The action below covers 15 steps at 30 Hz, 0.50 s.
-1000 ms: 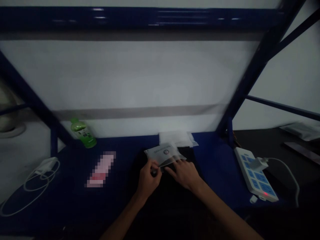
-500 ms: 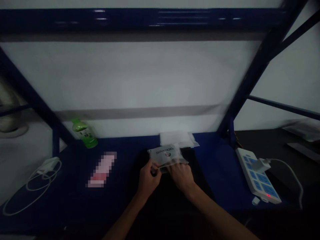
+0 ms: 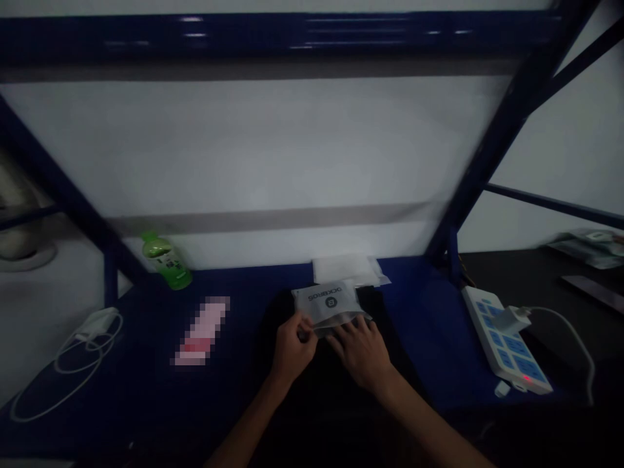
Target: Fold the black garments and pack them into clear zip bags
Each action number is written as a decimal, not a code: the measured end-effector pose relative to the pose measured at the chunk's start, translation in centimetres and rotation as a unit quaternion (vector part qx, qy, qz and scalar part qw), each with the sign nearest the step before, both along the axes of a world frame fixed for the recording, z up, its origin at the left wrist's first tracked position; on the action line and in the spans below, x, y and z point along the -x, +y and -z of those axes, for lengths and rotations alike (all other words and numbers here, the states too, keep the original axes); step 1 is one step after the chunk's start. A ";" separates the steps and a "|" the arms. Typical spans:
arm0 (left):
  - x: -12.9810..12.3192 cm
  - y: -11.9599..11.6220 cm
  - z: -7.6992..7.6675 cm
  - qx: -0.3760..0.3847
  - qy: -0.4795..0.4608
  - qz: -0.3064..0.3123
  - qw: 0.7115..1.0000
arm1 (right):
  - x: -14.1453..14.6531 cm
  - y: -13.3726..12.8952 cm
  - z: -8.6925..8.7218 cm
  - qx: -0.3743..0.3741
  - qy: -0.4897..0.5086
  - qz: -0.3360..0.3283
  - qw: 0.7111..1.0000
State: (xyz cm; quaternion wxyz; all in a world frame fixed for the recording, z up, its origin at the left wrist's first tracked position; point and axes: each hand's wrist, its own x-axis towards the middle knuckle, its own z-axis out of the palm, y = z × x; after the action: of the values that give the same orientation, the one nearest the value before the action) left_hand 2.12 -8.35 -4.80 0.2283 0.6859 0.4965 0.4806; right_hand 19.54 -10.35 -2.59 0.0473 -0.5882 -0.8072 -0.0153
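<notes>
A frosted plastic bag [image 3: 325,300] with dark printed lettering and a round logo lies on a dark black item [image 3: 277,311], whose kind I cannot make out in the dim light. My left hand [image 3: 294,348] pinches the bag's near left corner between thumb and fingers. At the near right edge, my right hand [image 3: 364,351] lies palm down with its fingers spread, the tips touching the plastic. What the bag contains, if anything, does not show. Just behind it is a white packet [image 3: 344,268] in clear plastic.
On the blue table [image 3: 234,286] stand a green bottle [image 3: 168,261] and, nearer, a blurred pink item [image 3: 202,331]. A white charger with cable [image 3: 95,325] lies far left. To the right is a power strip [image 3: 507,344] with a plugged-in adapter [image 3: 509,320]. Blue frame posts flank the table.
My right hand has moved slightly right and toward me, its fingers now more spread along the bag's edge. The bag lies flatter, its print clearer. My left hand keeps its pinch.
</notes>
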 end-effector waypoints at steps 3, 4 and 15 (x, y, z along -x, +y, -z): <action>0.4 -0.1 -0.9 0.017 0.001 0.033 0.999 | -0.1 -0.2 0.3 -0.015 0.015 0.008 1.000; 0.6 -0.1 -1.3 0.026 -0.006 0.042 0.999 | -0.3 -0.6 0.6 -0.026 0.024 0.009 0.999; 4.4 1.3 -2.1 0.161 -0.012 0.085 0.983 | -2.1 -1.8 2.1 -0.049 0.036 -0.041 0.997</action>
State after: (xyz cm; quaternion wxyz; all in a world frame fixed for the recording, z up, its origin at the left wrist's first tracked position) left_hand -2.32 -7.01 -2.69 0.3821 0.6736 0.5047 0.3814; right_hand 21.63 -12.15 -4.68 0.1062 -0.5518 -0.8266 -0.0316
